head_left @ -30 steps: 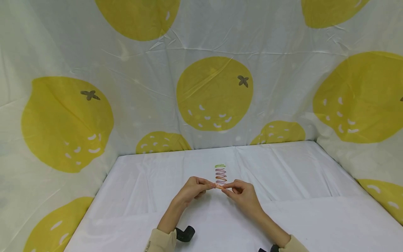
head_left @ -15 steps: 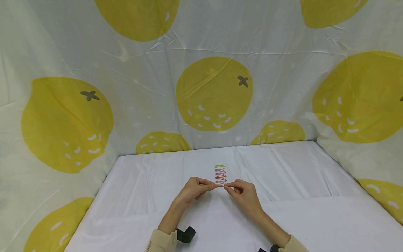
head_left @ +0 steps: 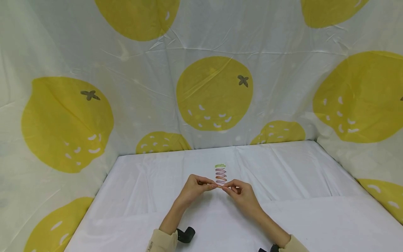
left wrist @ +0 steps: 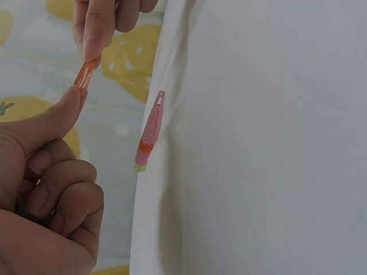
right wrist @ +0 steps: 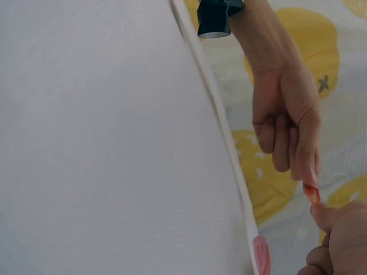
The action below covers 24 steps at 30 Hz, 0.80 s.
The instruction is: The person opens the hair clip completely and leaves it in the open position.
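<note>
An orange snap hair clip (left wrist: 85,75) is stretched between my two hands above the table. My left hand (head_left: 192,189) pinches one end with thumb and forefinger, its other fingers curled in. At the opposite end, the thumb and forefinger of my right hand (head_left: 244,196) pinch the clip. Just beyond the fingertips, more snap clips lie crosswise in a column on the cloth: a green clip (head_left: 220,166) farthest away, then pink ones, an orange clip (head_left: 221,177) and a purplish clip (head_left: 221,182) nearest. In the left wrist view a pink clip (left wrist: 153,120) fronts this column.
White cloth covers the table (head_left: 132,196). Behind and beside it hang curtains (head_left: 151,94) printed with yellow lemons. A black wrist mount (head_left: 185,234) juts from the left sleeve (head_left: 162,240).
Both hands keep hold of the orange clip with only small shifts. The clip tilts differently and shows less of its face than a second ago. The column of clips stays put.
</note>
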Each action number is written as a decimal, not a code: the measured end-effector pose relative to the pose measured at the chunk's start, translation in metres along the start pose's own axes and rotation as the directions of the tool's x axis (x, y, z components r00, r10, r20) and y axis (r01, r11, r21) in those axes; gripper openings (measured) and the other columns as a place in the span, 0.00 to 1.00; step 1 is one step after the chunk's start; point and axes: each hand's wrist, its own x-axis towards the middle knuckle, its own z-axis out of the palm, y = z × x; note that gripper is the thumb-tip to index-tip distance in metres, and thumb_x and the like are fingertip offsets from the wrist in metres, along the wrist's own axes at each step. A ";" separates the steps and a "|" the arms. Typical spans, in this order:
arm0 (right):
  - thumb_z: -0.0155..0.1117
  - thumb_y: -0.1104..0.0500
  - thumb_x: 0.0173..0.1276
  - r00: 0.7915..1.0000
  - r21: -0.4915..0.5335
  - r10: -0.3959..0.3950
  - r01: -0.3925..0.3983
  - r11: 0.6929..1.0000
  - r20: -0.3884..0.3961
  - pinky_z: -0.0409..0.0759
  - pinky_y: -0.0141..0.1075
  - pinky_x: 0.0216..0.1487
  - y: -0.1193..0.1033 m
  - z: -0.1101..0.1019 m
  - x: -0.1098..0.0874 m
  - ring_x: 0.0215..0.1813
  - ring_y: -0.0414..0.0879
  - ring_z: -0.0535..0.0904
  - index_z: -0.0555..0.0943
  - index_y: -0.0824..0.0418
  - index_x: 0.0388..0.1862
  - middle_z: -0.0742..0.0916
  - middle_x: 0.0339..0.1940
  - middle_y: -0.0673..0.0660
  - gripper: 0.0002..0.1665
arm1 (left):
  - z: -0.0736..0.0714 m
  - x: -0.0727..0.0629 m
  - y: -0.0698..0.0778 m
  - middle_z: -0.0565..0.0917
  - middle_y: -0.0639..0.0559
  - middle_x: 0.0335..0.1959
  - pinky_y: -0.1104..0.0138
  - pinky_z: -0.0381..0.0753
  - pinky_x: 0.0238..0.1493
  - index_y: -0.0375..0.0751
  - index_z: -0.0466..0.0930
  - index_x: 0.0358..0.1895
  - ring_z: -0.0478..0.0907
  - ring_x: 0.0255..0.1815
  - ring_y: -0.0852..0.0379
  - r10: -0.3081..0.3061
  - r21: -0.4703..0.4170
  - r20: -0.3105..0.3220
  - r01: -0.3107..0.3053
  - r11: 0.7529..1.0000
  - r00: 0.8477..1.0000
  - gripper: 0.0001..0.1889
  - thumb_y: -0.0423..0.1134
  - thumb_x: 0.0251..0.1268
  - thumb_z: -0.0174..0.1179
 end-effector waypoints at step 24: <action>0.71 0.65 0.69 0.980 0.079 -0.008 -0.008 0.997 0.196 0.56 0.26 0.20 0.001 -0.009 0.004 0.20 0.29 0.56 0.88 0.58 0.38 0.66 0.16 0.46 0.03 | -0.010 0.001 -0.008 0.92 0.46 0.39 0.68 0.76 0.42 0.25 0.90 0.43 0.79 0.36 0.64 0.039 -0.079 0.151 -0.028 0.997 0.988 0.09 0.30 0.65 0.70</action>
